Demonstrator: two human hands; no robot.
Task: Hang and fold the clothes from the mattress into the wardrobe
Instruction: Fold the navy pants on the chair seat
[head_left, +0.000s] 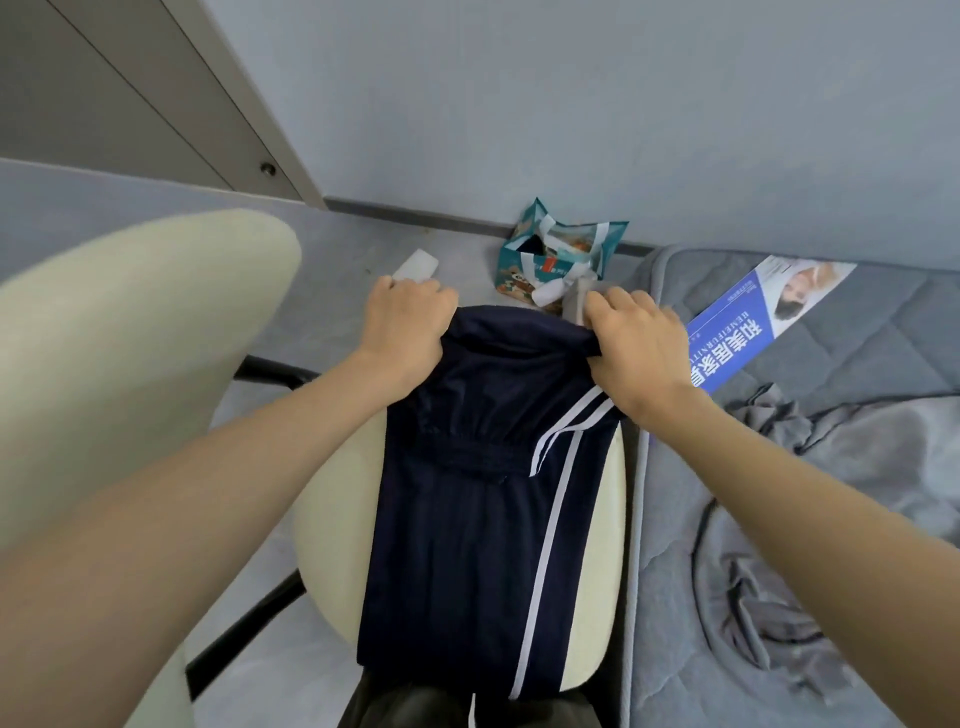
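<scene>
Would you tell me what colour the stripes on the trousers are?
White stripes on navy trousers, shown in the head view.

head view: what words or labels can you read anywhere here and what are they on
"和美居家": large white characters, sideways, on the blue label lying on the mattress; the rest is hidden.
"EMEIFURNITU": same label, beside them; the first letter is unclear and the end is hidden.
Small print at the label's far end: too small to read.
Teal bag: print too blurred to read.
Trousers: no text.

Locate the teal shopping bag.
Head view, upper centre: the teal shopping bag stands on the floor against the wall, just beyond the right hand.
</scene>
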